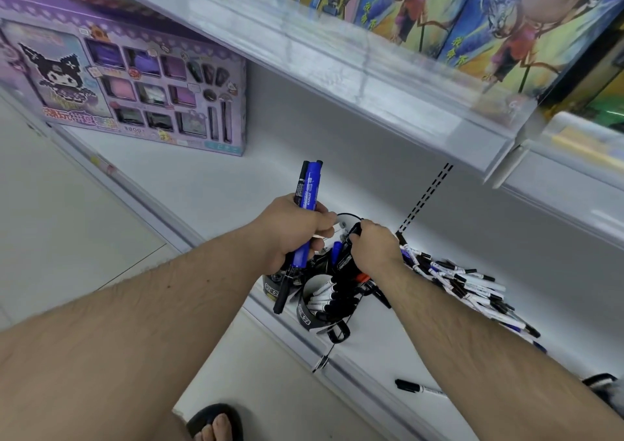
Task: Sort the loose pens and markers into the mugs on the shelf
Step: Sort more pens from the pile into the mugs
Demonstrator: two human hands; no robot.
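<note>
My left hand (297,231) grips a bundle of markers (308,187), blue and black, pointing up and down out of my fist. My right hand (374,248) grips a black marker (347,261) over the mugs. A black mug (305,312) near the shelf's front edge holds several white pens with dark caps. Another dark mug (273,280) sits to its left, half hidden by my left hand. A heap of loose pens and markers (472,285) lies on the white shelf (236,184) to the right. One black-capped pen (417,387) lies alone near the front edge.
A purple boxed toy set (125,92) stands at the shelf's left end. The upper shelf (337,65) with colourful boxes overhangs the work area. A dark object (601,381) sits at the far right. My sandalled foot (216,423) is on the tiled floor below.
</note>
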